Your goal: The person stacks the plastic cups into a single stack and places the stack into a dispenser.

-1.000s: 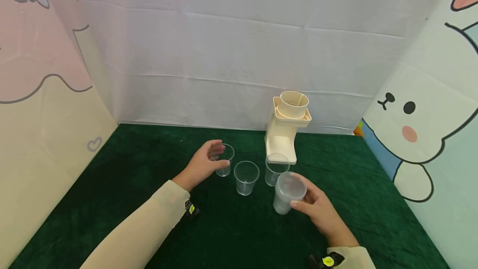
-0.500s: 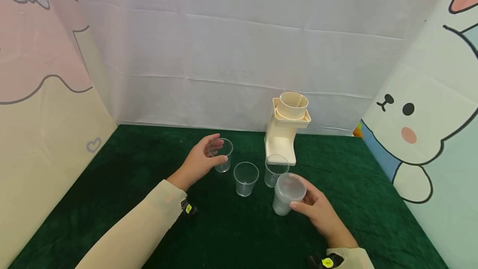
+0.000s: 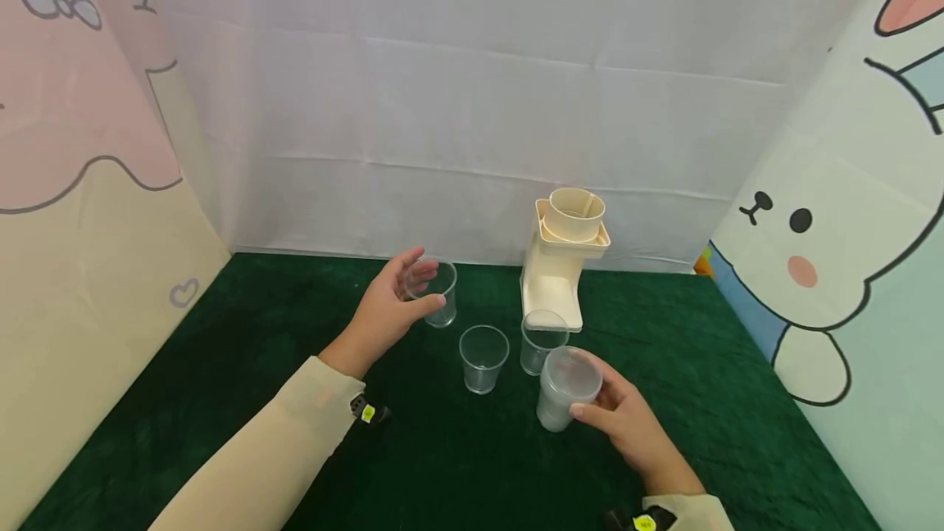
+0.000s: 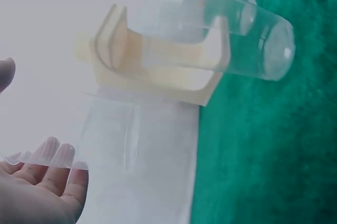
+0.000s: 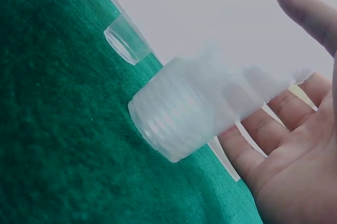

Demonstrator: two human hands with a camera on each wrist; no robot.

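Note:
Near the back of the table my left hand (image 3: pixel 378 314) grips a clear plastic cup (image 3: pixel 441 293), fingers behind it and thumb at its front. In the left wrist view the fingertips lie along the wall of that cup (image 4: pixel 108 134). My right hand (image 3: pixel 630 424) holds a stack of nested clear plastic cups (image 3: pixel 562 396) upright, closer to me. The ringed walls of the stack (image 5: pixel 171 113) show in the right wrist view. Between the hands stand two single clear cups, one in the middle (image 3: pixel 483 363) and one farther right (image 3: pixel 537 357), just behind the stack.
A cream-coloured stand (image 3: pixel 551 293) with a round holder (image 3: pixel 575 215) on top stands at the back right, behind the cups. Dark green cloth (image 3: pixel 442 474) covers the table. A white curtain (image 3: pixel 406 121) hangs at the back, with printed cartoon panels at both sides.
My left hand has moved away from me and slightly left, taking its cup along and widening the gap to the middle cup. My right hand and the stack stay put.

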